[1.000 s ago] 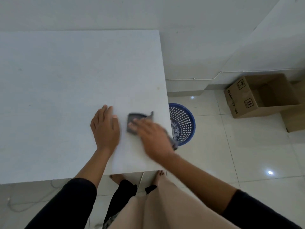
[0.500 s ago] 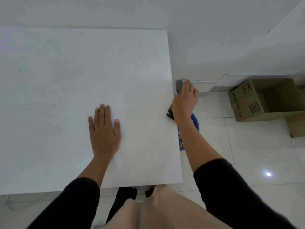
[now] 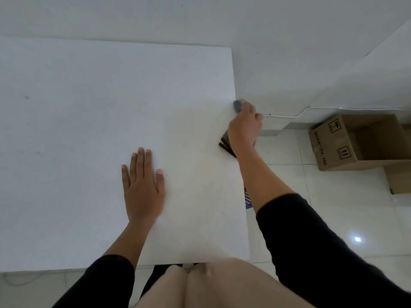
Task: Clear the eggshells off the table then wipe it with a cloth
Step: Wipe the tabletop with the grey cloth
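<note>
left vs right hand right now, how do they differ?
The left hand lies flat on the table, fingers straight, holding nothing; the right hand is curled round the dark cloth. The left hand sits well inside the tabletop; the right hand is at its right edge, partly past it. Both arms wear black sleeves.

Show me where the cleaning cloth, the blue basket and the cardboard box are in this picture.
cloth [image 3: 237, 105], head view, grey end poking out past the fingertips of the right hand [image 3: 243, 126].
blue basket [image 3: 248, 200], head view, perforated wall peeking out beside the table edge.
cardboard box [image 3: 333, 147], head view, printed outer side.
</note>
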The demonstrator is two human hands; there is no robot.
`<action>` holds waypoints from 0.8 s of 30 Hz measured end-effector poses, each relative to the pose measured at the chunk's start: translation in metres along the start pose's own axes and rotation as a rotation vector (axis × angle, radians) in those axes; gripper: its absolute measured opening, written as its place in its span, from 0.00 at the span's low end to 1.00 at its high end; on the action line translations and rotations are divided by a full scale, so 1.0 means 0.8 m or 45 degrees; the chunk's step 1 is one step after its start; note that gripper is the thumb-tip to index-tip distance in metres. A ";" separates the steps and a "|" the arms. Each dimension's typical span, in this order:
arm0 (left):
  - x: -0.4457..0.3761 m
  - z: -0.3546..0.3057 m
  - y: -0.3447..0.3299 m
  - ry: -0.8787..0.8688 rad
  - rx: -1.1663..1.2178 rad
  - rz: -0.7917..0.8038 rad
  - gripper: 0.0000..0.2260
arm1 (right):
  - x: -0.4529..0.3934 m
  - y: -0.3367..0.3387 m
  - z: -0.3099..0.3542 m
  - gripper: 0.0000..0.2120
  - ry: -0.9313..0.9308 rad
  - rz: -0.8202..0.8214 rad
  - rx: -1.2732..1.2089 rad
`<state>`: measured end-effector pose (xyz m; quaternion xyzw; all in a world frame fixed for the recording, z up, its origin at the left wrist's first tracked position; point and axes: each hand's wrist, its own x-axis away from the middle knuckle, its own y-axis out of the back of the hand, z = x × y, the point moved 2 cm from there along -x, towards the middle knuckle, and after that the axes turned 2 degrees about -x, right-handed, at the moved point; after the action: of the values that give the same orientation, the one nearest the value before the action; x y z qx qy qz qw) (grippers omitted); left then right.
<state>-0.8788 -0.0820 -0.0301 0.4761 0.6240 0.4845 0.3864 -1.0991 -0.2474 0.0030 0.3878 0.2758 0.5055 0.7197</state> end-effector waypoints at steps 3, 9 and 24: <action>-0.001 -0.001 0.001 0.007 -0.006 0.008 0.25 | 0.041 -0.019 0.050 0.30 0.304 -0.140 -0.184; -0.001 0.001 0.000 -0.004 -0.028 0.021 0.25 | 0.032 -0.125 0.118 0.24 1.198 0.361 0.305; -0.005 -0.002 0.006 -0.006 0.133 -0.037 0.25 | -0.048 -0.110 0.129 0.23 0.852 0.360 0.059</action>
<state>-0.8780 -0.0855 -0.0248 0.4877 0.6542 0.4444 0.3696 -0.9856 -0.3285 -0.0139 0.2513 0.4512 0.6927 0.5035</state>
